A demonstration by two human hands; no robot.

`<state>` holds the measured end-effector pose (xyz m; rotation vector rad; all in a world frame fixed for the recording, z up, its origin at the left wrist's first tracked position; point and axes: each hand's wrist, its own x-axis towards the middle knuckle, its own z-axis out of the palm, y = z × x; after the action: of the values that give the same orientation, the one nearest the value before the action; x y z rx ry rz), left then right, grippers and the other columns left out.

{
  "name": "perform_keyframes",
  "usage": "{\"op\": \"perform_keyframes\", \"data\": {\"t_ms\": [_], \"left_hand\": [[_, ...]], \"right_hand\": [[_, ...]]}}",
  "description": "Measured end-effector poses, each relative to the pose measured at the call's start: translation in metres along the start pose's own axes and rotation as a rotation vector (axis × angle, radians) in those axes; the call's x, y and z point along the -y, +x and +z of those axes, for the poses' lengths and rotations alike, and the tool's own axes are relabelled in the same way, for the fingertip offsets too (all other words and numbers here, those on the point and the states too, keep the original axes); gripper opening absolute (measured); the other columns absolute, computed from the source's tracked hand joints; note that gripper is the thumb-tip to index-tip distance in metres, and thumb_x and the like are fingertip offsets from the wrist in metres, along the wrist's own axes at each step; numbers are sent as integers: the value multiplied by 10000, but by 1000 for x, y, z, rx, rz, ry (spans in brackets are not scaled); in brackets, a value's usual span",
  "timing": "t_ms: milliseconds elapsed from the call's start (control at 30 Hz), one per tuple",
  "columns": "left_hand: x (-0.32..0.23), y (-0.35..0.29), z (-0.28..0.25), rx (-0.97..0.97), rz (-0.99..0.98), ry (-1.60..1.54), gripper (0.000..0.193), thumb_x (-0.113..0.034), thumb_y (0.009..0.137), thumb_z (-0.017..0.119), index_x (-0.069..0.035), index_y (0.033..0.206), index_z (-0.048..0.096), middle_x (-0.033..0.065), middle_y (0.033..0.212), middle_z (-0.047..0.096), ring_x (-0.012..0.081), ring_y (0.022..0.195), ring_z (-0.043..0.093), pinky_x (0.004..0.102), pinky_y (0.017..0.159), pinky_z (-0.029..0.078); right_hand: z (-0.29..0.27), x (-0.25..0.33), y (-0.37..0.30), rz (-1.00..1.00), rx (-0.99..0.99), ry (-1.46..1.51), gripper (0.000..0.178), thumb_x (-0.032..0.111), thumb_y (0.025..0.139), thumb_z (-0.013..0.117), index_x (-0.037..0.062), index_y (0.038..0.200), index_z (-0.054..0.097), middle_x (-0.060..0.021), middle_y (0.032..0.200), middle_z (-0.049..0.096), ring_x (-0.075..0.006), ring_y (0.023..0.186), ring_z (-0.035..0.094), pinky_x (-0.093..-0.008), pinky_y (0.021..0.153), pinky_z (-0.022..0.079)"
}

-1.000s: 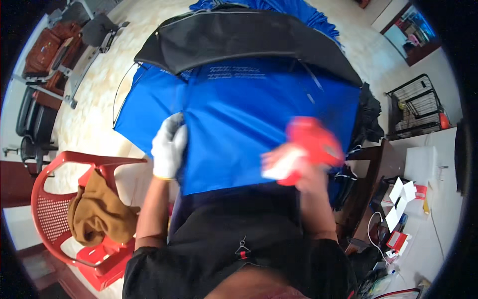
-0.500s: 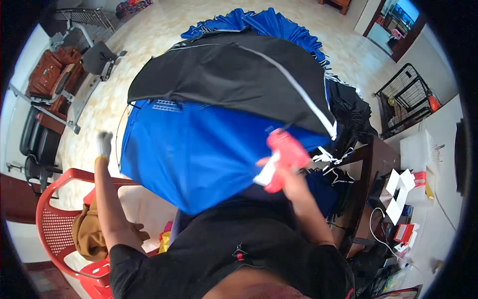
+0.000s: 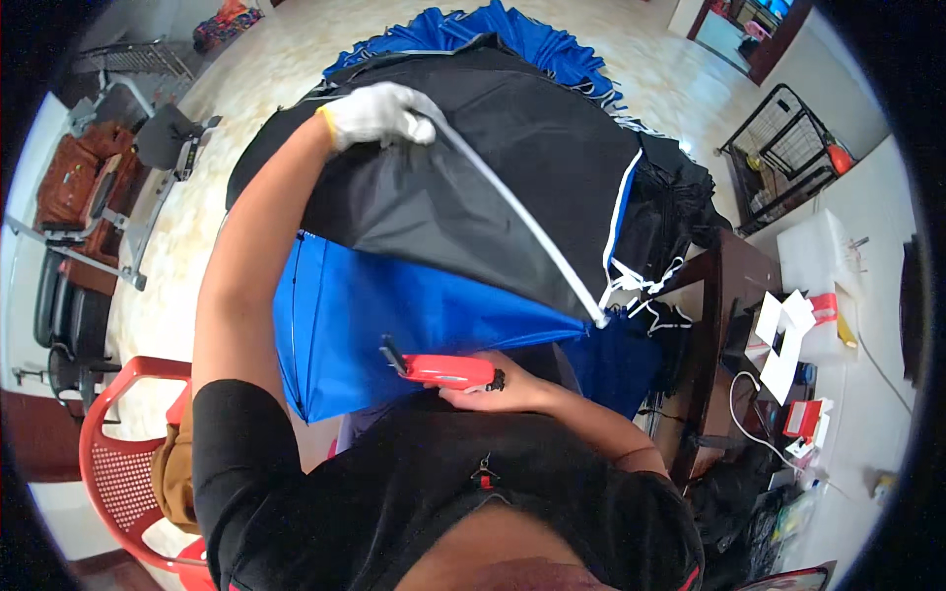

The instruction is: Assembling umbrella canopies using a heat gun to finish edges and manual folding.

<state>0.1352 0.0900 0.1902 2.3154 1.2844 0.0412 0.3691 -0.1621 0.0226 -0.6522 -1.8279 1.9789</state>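
My left hand [image 3: 377,114], in a white glove, is raised and grips the white-trimmed edge of a black fabric panel [image 3: 493,187], lifting it. Under that panel lies a blue fabric piece [image 3: 394,315], spread out in front of me. My right hand [image 3: 493,389] is bare and sits close to my chest, closed around a red hand-held trimmer tool [image 3: 439,369] with a black tip that points left over the blue fabric.
More blue fabric [image 3: 512,34] is piled beyond the black panel. A red plastic chair [image 3: 123,463] with brown cloth stands at my lower left. A dark wooden table [image 3: 734,295] and a white counter with small boxes [image 3: 798,335] are on the right. A wire rack [image 3: 788,148] stands farther back.
My left hand rose from the low left side up to the black panel's edge and took hold of it. My right hand with the red tool dropped back toward my chest.
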Motion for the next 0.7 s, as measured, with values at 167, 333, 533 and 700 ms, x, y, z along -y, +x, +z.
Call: {"op": "perform_keyframes", "data": {"t_ms": [167, 333, 533, 700], "left_hand": [[122, -70, -56, -1151, -156, 747, 280, -186, 869, 449, -83, 1047, 639, 140, 1093, 615, 291, 1002, 591, 350, 869, 467], [188, -142, 11, -1263, -786, -198, 597, -431, 803, 604, 63, 1133, 545, 173, 1020, 641, 272, 989, 587, 404, 840, 454], [282, -293, 115, -259, -911, 505, 339, -352, 817, 600, -30, 919, 628, 118, 689, 620, 222, 623, 593, 368, 578, 470], [87, -150, 123, -674, -529, -1278, 105, -104, 881, 525, -37, 932, 587, 49, 646, 577, 135, 550, 580, 239, 450, 461]], "right_hand": [[-6, 11, 3, -108, -73, -101, 226, 182, 805, 640, 59, 994, 644, -20, 758, 640, -78, 709, 578, -245, 673, 464], [-19, -14, 9, -136, -135, 54, 337, 115, 853, 598, 48, 1178, 540, -49, 981, 641, -91, 863, 595, -264, 750, 498], [13, -10, 12, -76, -19, 404, 318, 84, 819, 617, 28, 1128, 564, -74, 969, 649, -102, 814, 604, -289, 705, 509], [8, -13, 9, 27, -93, 200, 376, 119, 880, 575, 37, 1234, 483, -110, 1065, 610, -142, 875, 612, -300, 769, 518]]}}
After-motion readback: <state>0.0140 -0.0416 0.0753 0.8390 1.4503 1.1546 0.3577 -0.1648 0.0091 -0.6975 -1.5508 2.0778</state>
